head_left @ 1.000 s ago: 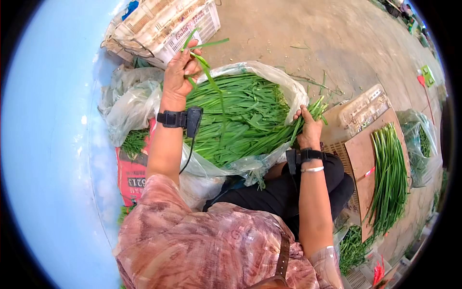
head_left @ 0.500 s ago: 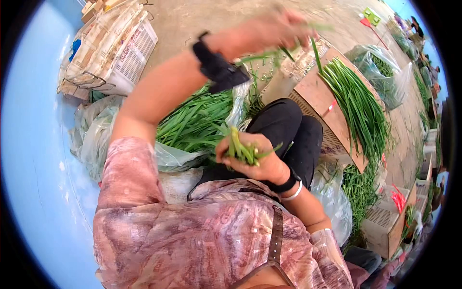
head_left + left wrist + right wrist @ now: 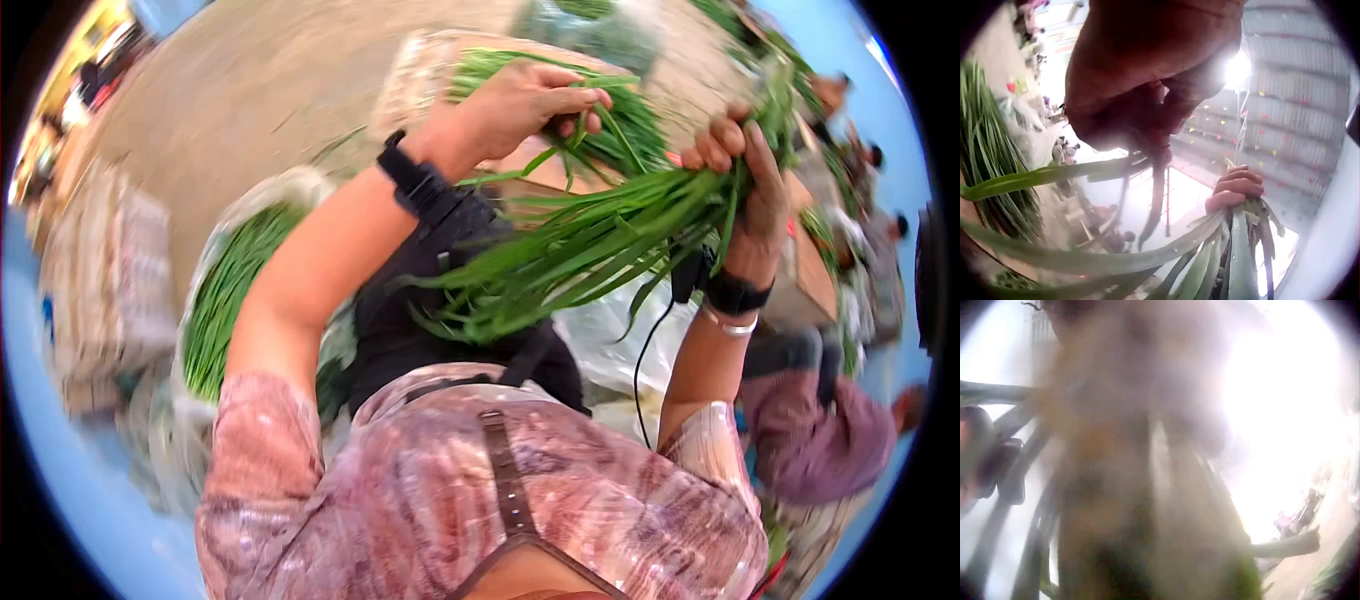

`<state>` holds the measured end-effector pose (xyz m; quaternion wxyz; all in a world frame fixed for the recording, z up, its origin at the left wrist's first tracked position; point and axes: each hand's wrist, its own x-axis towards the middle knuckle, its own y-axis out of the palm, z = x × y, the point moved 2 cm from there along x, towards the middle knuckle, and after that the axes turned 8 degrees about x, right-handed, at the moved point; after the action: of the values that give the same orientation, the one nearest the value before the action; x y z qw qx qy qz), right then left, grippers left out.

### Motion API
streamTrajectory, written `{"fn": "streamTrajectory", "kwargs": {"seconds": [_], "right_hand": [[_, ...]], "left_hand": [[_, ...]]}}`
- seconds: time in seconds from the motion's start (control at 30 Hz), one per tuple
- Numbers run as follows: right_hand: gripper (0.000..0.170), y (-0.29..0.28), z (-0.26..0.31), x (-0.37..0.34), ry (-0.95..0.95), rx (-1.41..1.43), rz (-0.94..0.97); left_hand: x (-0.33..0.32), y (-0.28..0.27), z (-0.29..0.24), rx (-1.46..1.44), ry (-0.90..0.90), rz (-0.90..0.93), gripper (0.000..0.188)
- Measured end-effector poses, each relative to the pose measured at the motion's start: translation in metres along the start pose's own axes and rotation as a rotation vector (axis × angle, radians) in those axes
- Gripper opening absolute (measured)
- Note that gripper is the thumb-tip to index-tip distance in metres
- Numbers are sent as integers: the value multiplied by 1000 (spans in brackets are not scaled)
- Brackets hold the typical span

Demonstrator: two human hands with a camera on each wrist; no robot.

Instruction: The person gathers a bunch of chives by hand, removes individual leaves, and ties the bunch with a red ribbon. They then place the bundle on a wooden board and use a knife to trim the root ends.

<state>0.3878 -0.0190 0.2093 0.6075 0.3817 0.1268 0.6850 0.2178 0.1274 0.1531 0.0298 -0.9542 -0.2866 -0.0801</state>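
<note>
In the head view my right hand (image 3: 745, 165) grips a bunch of garlic chives (image 3: 590, 250) near one end, held up over my lap, the long flat leaves hanging out to the left. My left hand (image 3: 545, 100) is up to the left of it, pinching a few loose chive leaves (image 3: 570, 150) between thumb and fingers. The left wrist view has this hand (image 3: 1154, 81) close up with leaves (image 3: 1054, 175) under its fingertips, and the right hand's fingers (image 3: 1235, 187) curled round the bunch. The right wrist view is blurred and washed out by light.
Beyond my hands, a pile of chives (image 3: 620, 110) lies on a board (image 3: 530, 155) over a crate. A plastic bag of chives (image 3: 245, 290) stands at left, near stacked crates (image 3: 110, 270). Another bag (image 3: 590, 35) sits farther off. Other people (image 3: 820, 440) sit at right.
The head view has swung to the right. My right hand has risen from the bag with the bunch and moved out to the right. The left hand keeps a few loose leaves.
</note>
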Motion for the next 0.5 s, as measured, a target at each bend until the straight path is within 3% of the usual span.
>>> {"fn": "streamTrajectory", "kwargs": {"seconds": [0.07,0.1,0.13,0.17,0.2,0.27,0.33,0.37,0.5], "right_hand": [[23,0,35,-5,-59,-115,-85],[24,-1,49,-9,-71,-210,-113],[25,-5,62,-8,-71,-297,-139],[26,-19,74,-5,-58,-344,-182],[24,-26,82,-3,-71,-420,-245],[22,-21,76,5,-99,-504,-274],[18,-21,70,12,-61,-475,-288],[19,-22,65,21,-44,-503,-319],[12,-42,43,66,-88,-460,-370]], "left_hand": [[27,37,31,-135,41,204,25],[34,55,43,250,-105,356,27],[41,66,66,804,112,410,27],[42,68,77,1060,66,518,31],[37,70,55,1062,-29,322,32],[63,30,64,640,-217,119,49],[61,36,32,16,-22,-2,73],[69,50,23,127,71,88,97],[56,104,52,-426,-9,595,108]]}}
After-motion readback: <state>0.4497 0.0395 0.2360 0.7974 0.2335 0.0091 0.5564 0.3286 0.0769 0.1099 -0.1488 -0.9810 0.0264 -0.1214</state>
